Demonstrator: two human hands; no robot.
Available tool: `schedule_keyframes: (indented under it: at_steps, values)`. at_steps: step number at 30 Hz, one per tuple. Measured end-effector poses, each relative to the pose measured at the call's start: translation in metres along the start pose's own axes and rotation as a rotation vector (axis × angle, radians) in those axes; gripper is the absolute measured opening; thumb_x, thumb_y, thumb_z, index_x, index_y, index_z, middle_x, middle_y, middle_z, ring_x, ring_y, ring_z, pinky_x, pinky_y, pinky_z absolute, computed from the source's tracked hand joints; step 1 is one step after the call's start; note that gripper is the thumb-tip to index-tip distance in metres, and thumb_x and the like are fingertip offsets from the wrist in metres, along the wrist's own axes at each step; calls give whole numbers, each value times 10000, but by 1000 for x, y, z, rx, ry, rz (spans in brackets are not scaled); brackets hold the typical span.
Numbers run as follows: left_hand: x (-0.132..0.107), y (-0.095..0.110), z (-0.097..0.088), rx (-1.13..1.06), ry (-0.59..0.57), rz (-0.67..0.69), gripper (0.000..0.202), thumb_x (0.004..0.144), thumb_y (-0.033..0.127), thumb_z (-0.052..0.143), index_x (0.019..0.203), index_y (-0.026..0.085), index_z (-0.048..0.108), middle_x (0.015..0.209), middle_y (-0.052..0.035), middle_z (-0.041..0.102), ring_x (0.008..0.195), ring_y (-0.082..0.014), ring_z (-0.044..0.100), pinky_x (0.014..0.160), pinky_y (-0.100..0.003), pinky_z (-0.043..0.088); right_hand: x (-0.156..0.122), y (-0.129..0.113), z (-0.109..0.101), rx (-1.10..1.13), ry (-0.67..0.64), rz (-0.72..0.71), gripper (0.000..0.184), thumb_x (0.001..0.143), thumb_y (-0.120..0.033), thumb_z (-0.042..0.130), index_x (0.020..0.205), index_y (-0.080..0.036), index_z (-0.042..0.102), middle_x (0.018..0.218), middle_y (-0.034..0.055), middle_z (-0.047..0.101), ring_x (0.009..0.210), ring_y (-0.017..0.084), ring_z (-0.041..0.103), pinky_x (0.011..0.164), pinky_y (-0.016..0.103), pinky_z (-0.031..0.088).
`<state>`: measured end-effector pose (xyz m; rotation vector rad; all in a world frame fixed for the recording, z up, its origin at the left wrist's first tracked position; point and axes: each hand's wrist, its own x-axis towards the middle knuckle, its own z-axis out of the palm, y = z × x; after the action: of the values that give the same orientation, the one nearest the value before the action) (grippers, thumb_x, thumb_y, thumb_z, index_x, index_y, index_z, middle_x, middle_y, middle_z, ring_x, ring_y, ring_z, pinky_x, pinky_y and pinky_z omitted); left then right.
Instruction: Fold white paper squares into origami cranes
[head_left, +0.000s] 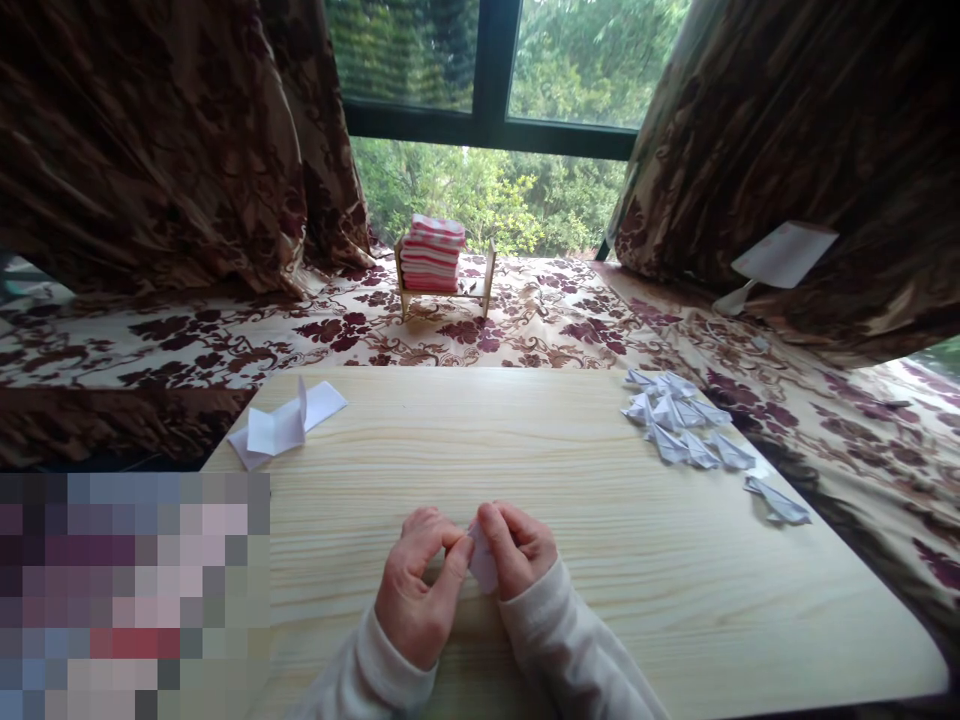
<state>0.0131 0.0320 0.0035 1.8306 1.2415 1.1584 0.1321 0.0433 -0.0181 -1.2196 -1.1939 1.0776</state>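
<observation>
Between my two hands, over the near middle of the table, is a small piece of folded white paper [484,566]. My left hand [420,590] pinches its left edge between thumb and forefinger. On the other side, my right hand [519,548] grips the same paper with its thumb on top and the fingers curled beneath. Part of the paper is hidden behind my fingers, so its full shape cannot be made out.
Creased white paper sheets [276,428] lie at the table's [465,430] far left corner. Several folded paper pieces [675,415] are heaped at the far right, one nearer the right edge. Beyond stand a small wooden rack with pink-and-white folded cloths [433,258] and a white lamp [784,255].
</observation>
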Motion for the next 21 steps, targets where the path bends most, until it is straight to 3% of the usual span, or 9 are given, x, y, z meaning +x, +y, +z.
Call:
schedule_keyframes:
  at_steps: [3, 5, 8, 12, 17, 21]
  values:
    - [-1, 0, -1, -13, 54, -34, 181, 787, 191, 476, 612, 189, 522, 591, 26, 524, 651, -134, 512, 885, -315, 331, 3, 0, 1, 64, 51, 110, 474, 791, -518, 423, 456, -182, 405, 419, -46, 326, 400, 78, 307, 389, 218, 256]
    - [-1, -1, -2, -50, 154, -119, 173, 783, 218, 491, 616, 190, 526, 606, 23, 527, 665, -137, 512, 813, -275, 369, 2, -1, 1, 82, 24, 177, 507, 804, -550, 364, 476, -174, 457, 396, -36, 357, 375, 83, 329, 371, 219, 246]
    - [-1, -3, -3, -92, 249, -206, 153, 775, 253, 511, 643, 186, 550, 644, 11, 545, 702, -147, 518, 696, -234, 394, -2, -2, 0, 39, -15, 97, 421, 785, -515, 432, 631, -152, 581, 464, -23, 453, 422, 93, 395, 411, 214, 297]
    - [0, -2, -3, -102, 194, -193, 204, 781, 303, 496, 622, 183, 545, 629, 3, 538, 679, -151, 510, 696, -249, 403, -6, 1, -3, -65, -31, -29, 278, 764, -406, 522, 660, -154, 578, 518, -33, 457, 475, 89, 395, 454, 206, 320]
    - [0, 1, -1, -48, 78, -164, 250, 806, 297, 451, 585, 185, 482, 653, -15, 515, 684, -154, 481, 680, -262, 403, -7, 2, -5, -115, -100, -75, 312, 811, -373, 469, 594, -159, 535, 497, -36, 439, 473, 83, 389, 449, 201, 315]
    - [-1, 1, 2, -108, 112, -187, 275, 800, 323, 447, 566, 188, 499, 604, -10, 485, 655, -154, 477, 640, -255, 410, -8, -2, -2, -72, -56, -39, 370, 836, -404, 420, 560, -168, 489, 478, -39, 404, 443, 77, 361, 415, 202, 287]
